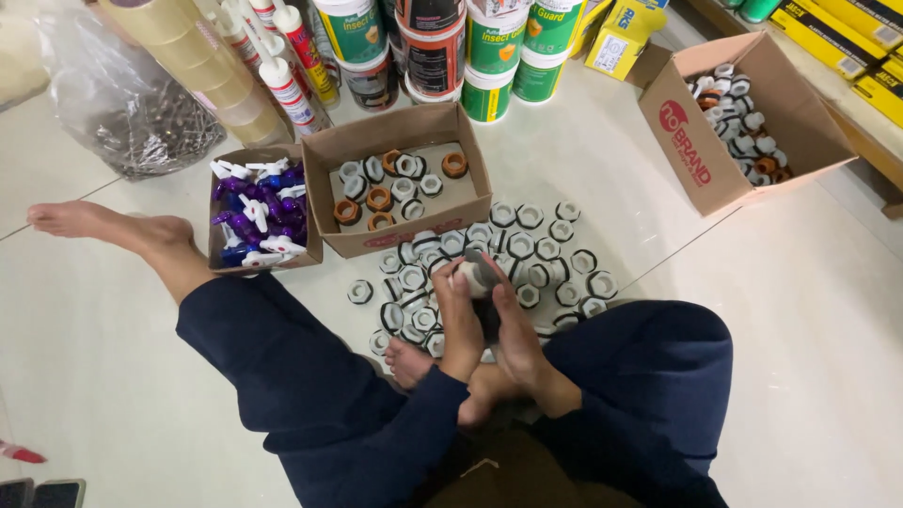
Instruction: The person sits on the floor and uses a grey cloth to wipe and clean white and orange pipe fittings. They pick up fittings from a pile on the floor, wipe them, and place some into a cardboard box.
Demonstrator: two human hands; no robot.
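By our fingers (pixel 470 273) we see white-and-black plastic ring fittings (pixel 527 246); beyond, orange ones (pixel 379 198) in a brown cardboard box (pixel 400 132).

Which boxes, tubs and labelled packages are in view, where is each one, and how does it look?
Middle box: brown, open, holds white and orange fittings.
Left box: small, brown, holds purple and white parts.
Right box: brown, tilted, red logo.
Tubs: top centre, stacked, round, white-green labels.
Yellow box: top right, yellow and blue.
Tubes: top left, white with red labels.
Hands: together hold a fitting.

Glossy tiled floor (pixel 800 310), matt cardboard boxes (pixel 395 132), plastic fittings (pixel 522 246).
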